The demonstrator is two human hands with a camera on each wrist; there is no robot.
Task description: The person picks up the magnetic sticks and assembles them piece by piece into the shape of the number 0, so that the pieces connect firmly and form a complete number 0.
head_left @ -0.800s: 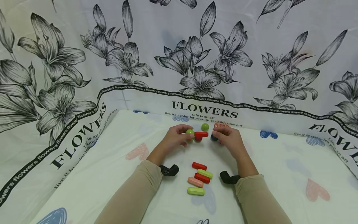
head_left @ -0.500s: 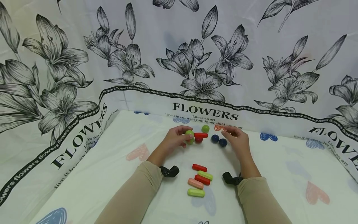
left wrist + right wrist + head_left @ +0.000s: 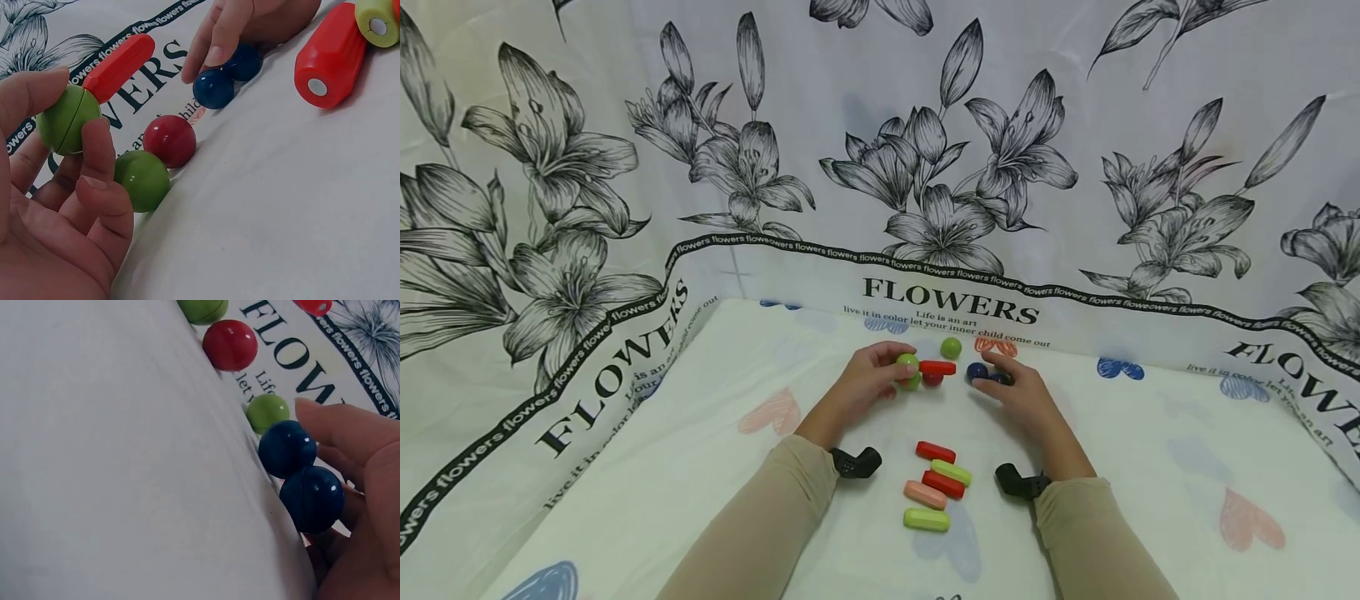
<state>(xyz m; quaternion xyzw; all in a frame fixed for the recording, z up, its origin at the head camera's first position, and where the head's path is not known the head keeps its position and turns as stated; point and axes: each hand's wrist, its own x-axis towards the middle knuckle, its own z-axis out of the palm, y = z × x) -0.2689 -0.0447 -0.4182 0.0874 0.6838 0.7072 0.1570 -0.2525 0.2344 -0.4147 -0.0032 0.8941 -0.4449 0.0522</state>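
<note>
White heart-printed cloth (image 3: pixel 1112 450) is lying beneath; the left grip (image 3: pixel 863 380) is pinching a green ball (image 3: pixel 62 122) carrying a red bar (image 3: pixel 120 67), best held steady, while the right grip (image 3: pixel 1024 394) is bracketing two blue balls (image 3: pixel 287 451), its hold unclear.

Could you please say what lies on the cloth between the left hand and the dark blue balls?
A green ball and a red ball lie between them, as the left wrist view shows.

Right hand (image 3: pixel 1026 396), off toward the desk's (image 3: pixel 1150 450) right edge half a second ago, back at the two dark blue balls (image 3: pixel 976 372) near the far edge; in head view, fingers (image 3: pixel 1000 361) again hide part of the right-side ball (image 3: pixel 1002 378).
</note>
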